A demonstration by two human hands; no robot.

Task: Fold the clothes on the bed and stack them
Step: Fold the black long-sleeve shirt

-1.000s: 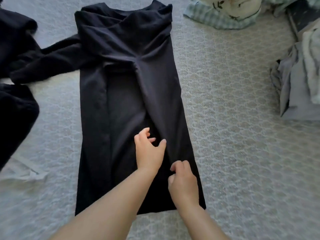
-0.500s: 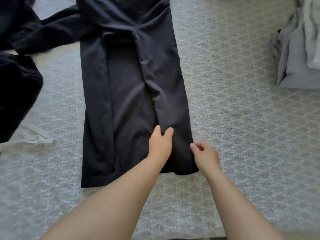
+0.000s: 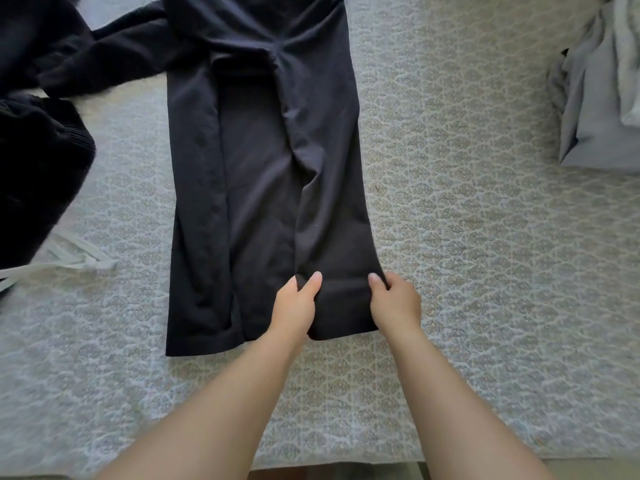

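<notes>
Black garment (image 3: 263, 161) runs long from 6 to 12 o'clock, and left hand (image 3: 296, 308) and right hand (image 3: 394, 303) both pinch its near hem.

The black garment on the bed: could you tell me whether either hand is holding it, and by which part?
Both hold the black garment near its hem: the left hand grips the inner edge of the folded-over right panel, the right hand its outer edge.

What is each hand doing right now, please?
Left hand: gripping the folded right panel of the black garment near its hem.
Right hand: gripping the same panel's outer edge.
</notes>
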